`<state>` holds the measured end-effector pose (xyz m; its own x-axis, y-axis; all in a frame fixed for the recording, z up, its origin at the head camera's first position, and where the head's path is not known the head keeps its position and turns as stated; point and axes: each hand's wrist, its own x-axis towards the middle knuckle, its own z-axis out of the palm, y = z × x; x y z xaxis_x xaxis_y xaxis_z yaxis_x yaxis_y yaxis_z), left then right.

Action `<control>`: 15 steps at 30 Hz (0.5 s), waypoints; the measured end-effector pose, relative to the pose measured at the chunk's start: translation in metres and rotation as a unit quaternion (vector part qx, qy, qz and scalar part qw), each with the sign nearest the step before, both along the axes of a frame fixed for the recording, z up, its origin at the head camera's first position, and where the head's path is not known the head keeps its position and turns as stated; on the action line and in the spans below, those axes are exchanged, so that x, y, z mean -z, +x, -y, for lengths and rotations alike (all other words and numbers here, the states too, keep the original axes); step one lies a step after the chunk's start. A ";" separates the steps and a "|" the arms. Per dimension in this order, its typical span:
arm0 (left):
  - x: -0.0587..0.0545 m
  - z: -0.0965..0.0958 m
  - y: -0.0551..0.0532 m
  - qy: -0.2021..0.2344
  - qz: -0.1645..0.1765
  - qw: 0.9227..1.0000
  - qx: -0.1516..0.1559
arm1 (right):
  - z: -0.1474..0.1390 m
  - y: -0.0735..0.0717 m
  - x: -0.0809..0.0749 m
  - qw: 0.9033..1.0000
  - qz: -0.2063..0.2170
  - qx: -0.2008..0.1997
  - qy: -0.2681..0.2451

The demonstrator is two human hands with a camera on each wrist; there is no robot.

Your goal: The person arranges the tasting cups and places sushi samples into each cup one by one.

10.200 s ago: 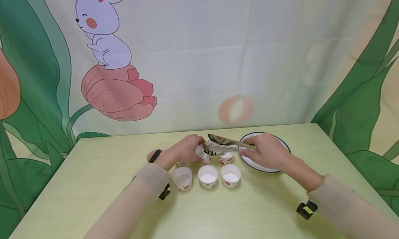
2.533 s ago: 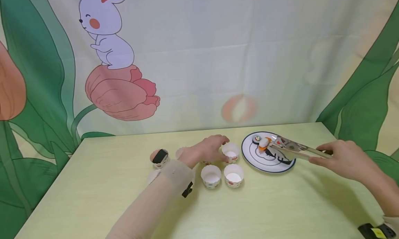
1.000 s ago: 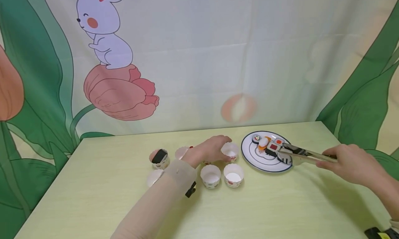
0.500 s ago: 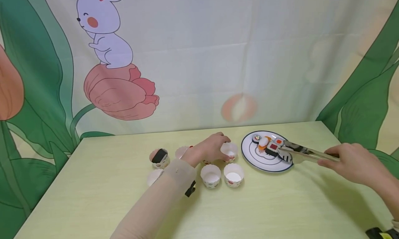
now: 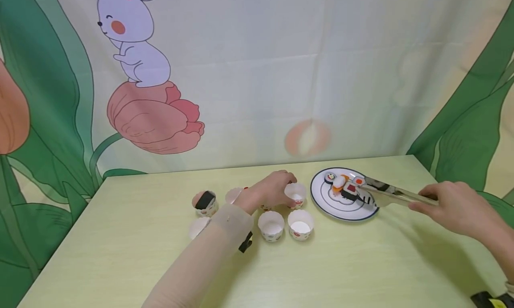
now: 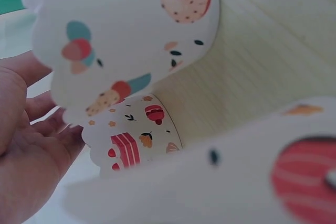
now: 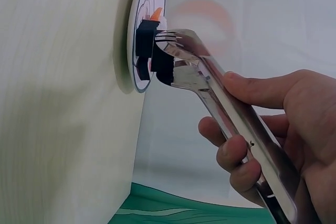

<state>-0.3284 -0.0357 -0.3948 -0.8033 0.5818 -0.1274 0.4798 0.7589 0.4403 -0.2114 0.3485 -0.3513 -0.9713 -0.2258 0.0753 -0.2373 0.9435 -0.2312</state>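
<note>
Gently now: your right hand (image 5: 455,207) grips the tongs (image 7: 241,114), nipped narrow on the orange-centred roll (image 5: 358,181) at the right of the plate (image 5: 322,200); your left hand (image 5: 271,191) holds a cup (image 5: 296,195) beside the plate. Squeeze evenly and lift straight up, so the red-centred roll (image 5: 350,191) next to it isn't dragged along.
</note>
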 end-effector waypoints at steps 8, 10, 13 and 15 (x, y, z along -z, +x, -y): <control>0.001 -0.001 0.000 0.001 0.005 1.000 -0.005 | 0.001 0.001 -0.003 1.000 -0.006 0.005 0.005; 0.000 -0.001 0.000 0.002 0.005 1.000 -0.005 | 0.000 0.001 -0.004 1.000 -0.011 0.006 0.004; 0.000 -0.001 0.000 0.002 0.005 1.000 -0.007 | 0.000 0.000 -0.006 1.000 -0.019 0.005 0.003; 0.000 -0.001 0.000 0.000 0.005 1.000 -0.007 | 0.001 -0.001 -0.006 1.000 -0.018 0.005 0.000</control>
